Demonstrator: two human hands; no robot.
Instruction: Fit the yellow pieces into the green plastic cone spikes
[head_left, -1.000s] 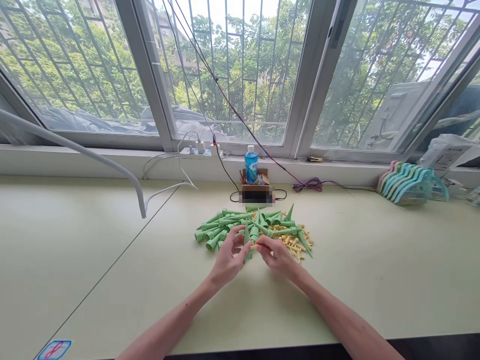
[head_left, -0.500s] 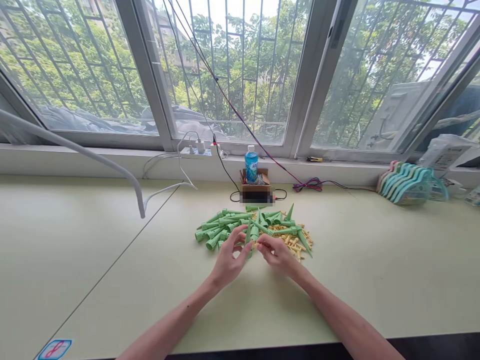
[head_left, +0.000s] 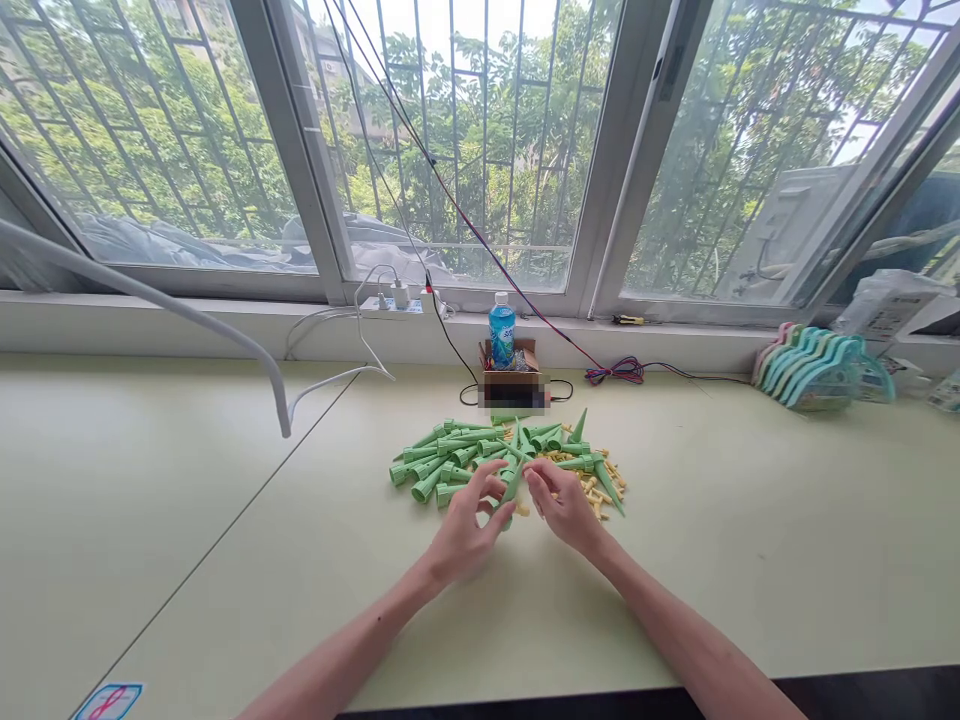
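Observation:
My left hand [head_left: 471, 515] is wrapped round a green plastic watering spike [head_left: 514, 487], its narrow tip upward. Low on the spike's right side shows a small pale yellow piece [head_left: 523, 510]; whether it is fixed in the spike cannot be made out. The fingers of my right hand [head_left: 559, 500] are pinched together at the spike's tip. Beyond both hands lies a heap of similar green spikes [head_left: 427, 468], several with round caps. Small yellow plastic pieces [head_left: 596, 495] are heaped beside and partly behind my right hand.
Behind the heap, a blue bottle [head_left: 502, 335] stands by a small cardboard box [head_left: 531, 355]. A bundled cable [head_left: 615, 371] and pastel hangers [head_left: 814, 365] lie farther right. A white tube [head_left: 225, 335] reaches in from the left above the pale table [head_left: 712, 540].
The spike in my left hand has tilted to the right. My right fingers have moved from the yellow piece up to the spike's tip, leaving the yellow piece at its side.

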